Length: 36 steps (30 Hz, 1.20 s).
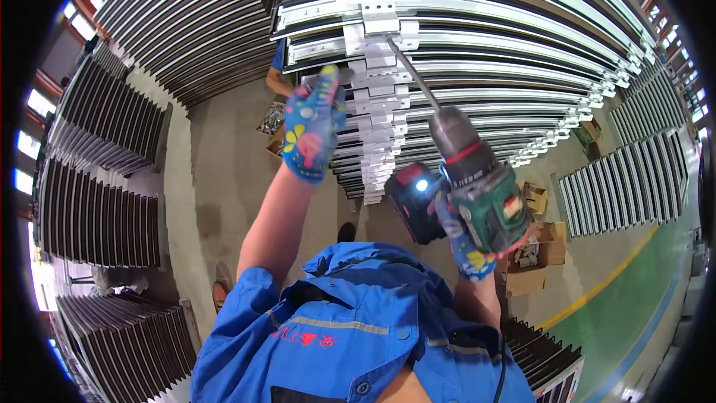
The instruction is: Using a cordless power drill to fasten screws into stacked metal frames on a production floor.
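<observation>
My right hand (468, 242), in a blue flowered glove, grips a green and black cordless drill (488, 205). Its small lamp glows, and the long thin bit (414, 75) reaches up and left to a white metal bracket (382, 27) on the stacked profiles. My left hand (315, 130), gloved alike, is raised left of the bracket column, beside the ends of the profiles. Its fingers look bent together and are somewhat blurred; whatever they hold is too small to make out. Below that bracket runs a column of similar white brackets (377, 116).
Long white and dark metal profiles (507, 52) fill the front. More stacks (101, 213) stand left, and another (626, 186) right. Open cardboard boxes with small parts (535, 257) sit on the floor. Another person's arm (279, 80) shows behind the profiles at left.
</observation>
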Tool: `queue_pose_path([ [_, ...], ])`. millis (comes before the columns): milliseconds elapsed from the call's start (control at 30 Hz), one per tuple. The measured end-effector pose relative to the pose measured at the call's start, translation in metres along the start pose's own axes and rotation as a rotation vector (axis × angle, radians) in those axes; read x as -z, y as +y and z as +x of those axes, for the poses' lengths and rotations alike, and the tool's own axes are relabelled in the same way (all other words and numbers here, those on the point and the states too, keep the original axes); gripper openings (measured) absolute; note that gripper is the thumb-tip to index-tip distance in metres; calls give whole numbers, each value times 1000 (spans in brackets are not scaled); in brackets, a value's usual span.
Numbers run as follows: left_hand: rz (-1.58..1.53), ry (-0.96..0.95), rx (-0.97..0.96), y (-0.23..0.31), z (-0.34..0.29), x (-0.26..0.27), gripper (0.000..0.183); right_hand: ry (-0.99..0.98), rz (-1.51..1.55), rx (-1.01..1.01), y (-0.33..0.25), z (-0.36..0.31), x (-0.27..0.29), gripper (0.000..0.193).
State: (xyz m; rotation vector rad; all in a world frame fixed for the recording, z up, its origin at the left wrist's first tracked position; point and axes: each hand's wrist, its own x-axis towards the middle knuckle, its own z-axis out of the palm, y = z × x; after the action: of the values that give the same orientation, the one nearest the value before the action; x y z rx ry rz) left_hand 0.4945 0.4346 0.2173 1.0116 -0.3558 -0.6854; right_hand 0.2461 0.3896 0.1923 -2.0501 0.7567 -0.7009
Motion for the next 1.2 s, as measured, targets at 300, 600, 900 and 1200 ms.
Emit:
queue_pose_path([
  [300, 327, -83, -309, 10, 39, -12, 23, 247, -155, 191, -6, 39, -23, 25],
  [600, 229, -129, -223, 15, 45, -18, 24, 256, -260, 220, -9, 48, -33, 22],
  [900, 378, -122, -391, 3, 58, -12, 16, 283, -189, 215, -1, 55, -44, 14],
  [1200, 238, -95, -301, 6, 53, -16, 16, 245, -137, 159, -4, 58, -40, 21],
])
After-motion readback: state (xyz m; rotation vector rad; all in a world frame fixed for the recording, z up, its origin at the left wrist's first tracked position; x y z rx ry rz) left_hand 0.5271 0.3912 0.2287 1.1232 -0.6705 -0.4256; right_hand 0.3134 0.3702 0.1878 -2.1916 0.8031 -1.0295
